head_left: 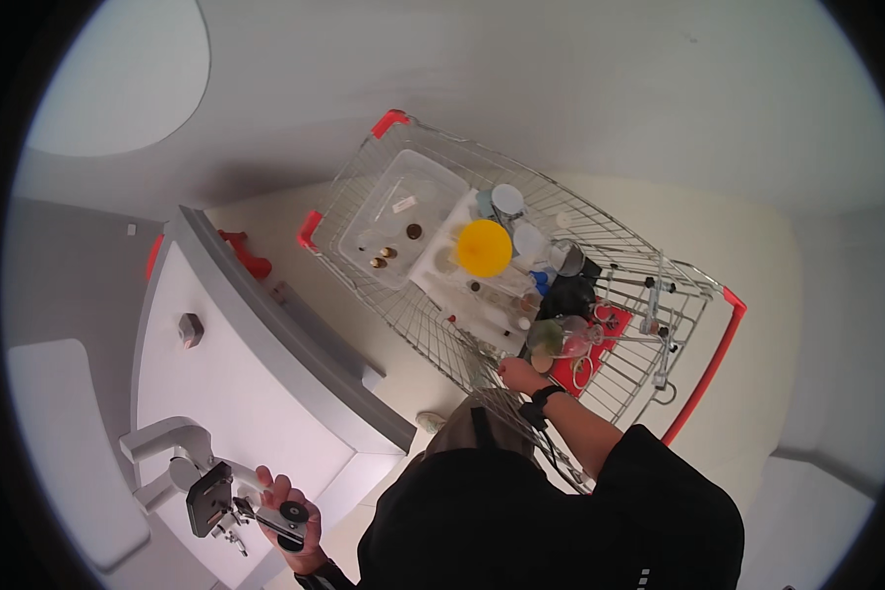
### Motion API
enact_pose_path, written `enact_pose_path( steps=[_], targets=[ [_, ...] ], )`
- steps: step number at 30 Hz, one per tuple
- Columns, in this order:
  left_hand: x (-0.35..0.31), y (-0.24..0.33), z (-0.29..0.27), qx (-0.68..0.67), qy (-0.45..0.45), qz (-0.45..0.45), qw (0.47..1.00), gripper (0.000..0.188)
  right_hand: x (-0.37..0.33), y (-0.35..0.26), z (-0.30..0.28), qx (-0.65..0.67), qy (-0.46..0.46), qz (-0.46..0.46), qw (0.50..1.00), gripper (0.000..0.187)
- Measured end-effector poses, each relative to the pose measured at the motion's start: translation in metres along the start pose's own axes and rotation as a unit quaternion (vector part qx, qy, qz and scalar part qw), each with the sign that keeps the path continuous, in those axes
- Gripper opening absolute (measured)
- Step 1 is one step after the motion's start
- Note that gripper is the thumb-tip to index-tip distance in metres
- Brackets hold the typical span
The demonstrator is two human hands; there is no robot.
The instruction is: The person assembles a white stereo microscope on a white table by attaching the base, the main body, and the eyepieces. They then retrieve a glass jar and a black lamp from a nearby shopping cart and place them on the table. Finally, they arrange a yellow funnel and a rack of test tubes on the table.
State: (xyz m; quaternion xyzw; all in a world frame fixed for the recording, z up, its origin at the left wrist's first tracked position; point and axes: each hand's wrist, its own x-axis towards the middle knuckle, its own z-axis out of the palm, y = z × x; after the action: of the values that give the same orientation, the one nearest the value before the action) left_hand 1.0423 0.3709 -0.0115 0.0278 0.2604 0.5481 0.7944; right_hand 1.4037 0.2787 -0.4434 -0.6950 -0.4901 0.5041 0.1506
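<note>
At the lower left my left hand (310, 536) is wrapped round part of a microscope (172, 440), beside its black round knob. The microscope has a white curved arm, a black stage (209, 500) and small metal lenses, and is seen over the white table (256, 393). My right hand (523, 375) is closed at the near side of a wire shopping cart (418, 329); what its fingers hold, if anything, I cannot make out. Close to that hand lie a clear glass flask (572, 336) and a red flat piece (608, 332).
The cart holds a clear plastic box (400, 192) with small brown bottles, a yellow round lid (484, 248), white-lidded jars (507, 200), a black bag-like bundle (566, 295) and metal clamps (651, 305). On the table stands a grey hexagonal object (190, 330). A wall (610, 88) rises behind the cart.
</note>
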Motion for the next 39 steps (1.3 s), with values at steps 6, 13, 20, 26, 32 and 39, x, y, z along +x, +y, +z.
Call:
enact_pose_path(
  steps=[6, 13, 20, 26, 32, 39],
  targets=[
    [-0.008, 0.014, -0.017, 0.007, 0.009, 0.025, 1.000, 0.024, 0.009, -0.021, -0.010, -0.036, -0.019, 0.026, 0.999, 0.022],
    [-0.019, 0.023, -0.034, -0.057, 0.022, 0.035, 0.998, 0.022, 0.010, -0.026, -0.009, -0.076, -0.012, 0.041, 0.996, 0.023],
    [-0.042, 0.055, -0.056, 0.020, 0.058, 0.073, 0.995, 0.015, -0.007, -0.059, -0.021, -0.116, 0.094, 0.041, 0.988, 0.020],
    [-0.089, 0.096, -0.109, -0.006, 0.075, 0.105, 0.992, 0.013, -0.038, -0.207, -0.049, -0.090, 0.207, -0.074, 0.971, 0.016],
    [-0.154, 0.153, -0.171, 0.071, 0.097, 0.214, 0.969, 0.015, -0.115, -0.458, 0.039, 0.034, 0.080, -0.300, 0.950, 0.011],
    [-0.232, 0.214, -0.199, 0.308, 0.303, 0.354, 0.830, 0.010, -0.246, -0.614, 0.218, -0.016, -0.133, -0.566, 0.813, 0.009]
  ],
)
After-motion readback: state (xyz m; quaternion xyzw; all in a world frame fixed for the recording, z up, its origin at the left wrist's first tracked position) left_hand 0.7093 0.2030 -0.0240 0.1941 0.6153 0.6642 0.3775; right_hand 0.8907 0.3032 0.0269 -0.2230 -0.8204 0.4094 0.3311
